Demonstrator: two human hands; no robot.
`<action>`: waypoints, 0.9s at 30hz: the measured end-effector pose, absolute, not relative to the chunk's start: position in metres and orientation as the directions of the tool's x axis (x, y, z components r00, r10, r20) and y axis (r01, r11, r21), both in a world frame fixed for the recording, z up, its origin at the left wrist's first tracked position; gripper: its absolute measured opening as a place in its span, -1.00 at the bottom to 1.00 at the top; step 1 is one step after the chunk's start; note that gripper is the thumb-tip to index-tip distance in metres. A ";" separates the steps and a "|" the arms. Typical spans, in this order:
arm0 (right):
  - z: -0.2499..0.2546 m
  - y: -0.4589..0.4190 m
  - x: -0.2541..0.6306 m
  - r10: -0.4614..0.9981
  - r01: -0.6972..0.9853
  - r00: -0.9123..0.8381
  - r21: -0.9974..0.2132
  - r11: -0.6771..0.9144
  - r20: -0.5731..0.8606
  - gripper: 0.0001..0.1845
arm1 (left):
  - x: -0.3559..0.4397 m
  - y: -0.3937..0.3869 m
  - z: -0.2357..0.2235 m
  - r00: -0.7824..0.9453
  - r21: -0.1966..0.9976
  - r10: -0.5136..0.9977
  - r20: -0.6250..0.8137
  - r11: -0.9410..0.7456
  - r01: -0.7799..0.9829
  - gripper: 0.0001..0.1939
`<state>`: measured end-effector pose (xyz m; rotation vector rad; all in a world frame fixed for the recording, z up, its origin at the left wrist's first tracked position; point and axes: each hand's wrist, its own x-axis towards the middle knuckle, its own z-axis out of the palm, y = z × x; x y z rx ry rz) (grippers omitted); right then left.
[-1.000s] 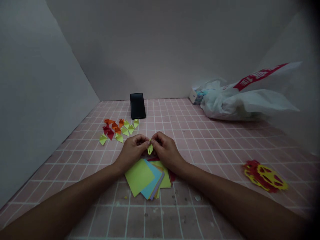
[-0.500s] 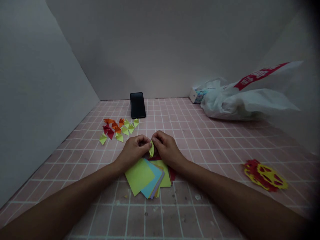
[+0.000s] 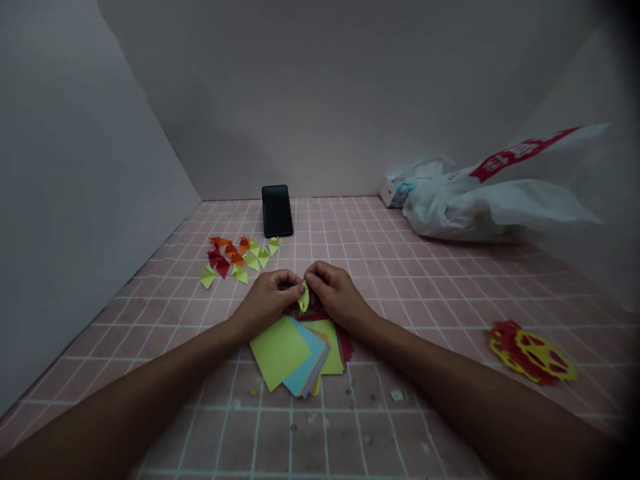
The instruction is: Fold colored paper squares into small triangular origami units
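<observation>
Yellow-green folded paper [image 3: 304, 299], a small piece, is between two hands, just beyond a fanned stack of coloured square sheets [image 3: 280, 353] on a pink, white-gridded worktop [image 3: 425, 287]. The left hand [image 3: 273, 297] pinches it between thumb and fingers; the right hand [image 3: 336, 293], fingers curled, is at its upper edge, its grip unclear. Red, orange and yellow-green folded pieces [image 3: 236, 259] lie farther back to the left, near a black phone [image 3: 277, 212].

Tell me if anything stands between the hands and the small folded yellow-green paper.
Nothing visible does. The left hand pinches the folded paper directly; the right hand is close beside it, contact unclear. The fanned sheets lie nearer the person, not in between.
</observation>
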<state>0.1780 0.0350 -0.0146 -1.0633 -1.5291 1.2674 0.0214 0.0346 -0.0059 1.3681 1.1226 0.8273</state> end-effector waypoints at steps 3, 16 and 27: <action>-0.013 0.035 0.178 0.956 0.051 -0.283 -0.995 0.089 0.071 -0.82 | 0.022 0.034 -0.002 0.277 0.985 0.951 -0.138 0.101 0.143 -0.85; -0.009 0.035 0.177 0.957 -0.059 -0.291 -0.998 -0.024 -0.006 -0.85 | 0.021 0.034 -0.004 0.271 0.992 0.955 -0.118 0.103 0.070 -0.79; -0.009 0.036 0.178 0.952 -0.073 -0.305 -0.997 -0.040 -0.016 -0.87 | 0.021 0.033 -0.003 0.311 0.993 0.945 -0.103 0.080 0.086 -0.78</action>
